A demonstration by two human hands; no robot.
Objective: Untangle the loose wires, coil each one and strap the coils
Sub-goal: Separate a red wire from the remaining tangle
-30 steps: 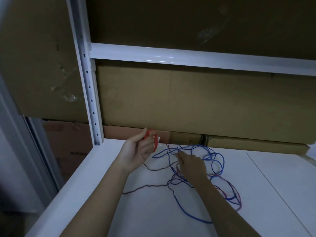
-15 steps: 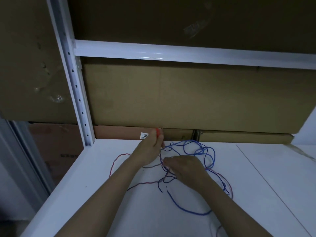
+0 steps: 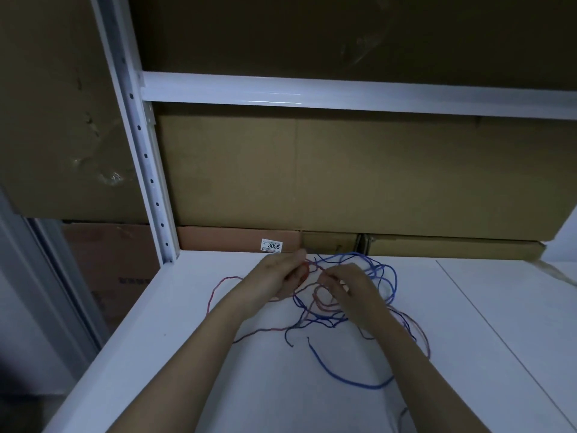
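Barely started: red wire (image 3: pixel 218 295) and blue wire (image 3: pixel 349 378) lie tangled near the surface's (image 3: pixel 156 354) back edge, left hand (image 3: pixel 274 278) and right hand (image 3: pixel 345 284) fingers apparently pinching red strands, nothing coiled or strapped.

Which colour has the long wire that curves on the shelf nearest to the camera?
Blue: the long wire shows best in the head view, on the white shelf.

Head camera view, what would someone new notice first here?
First, the tangle of red and blue wires on the white shelf, with the left hand and right hand pinching strands at its far side. Behind them, brown cardboard boxes fill the background, one bearing a white 3055 label.
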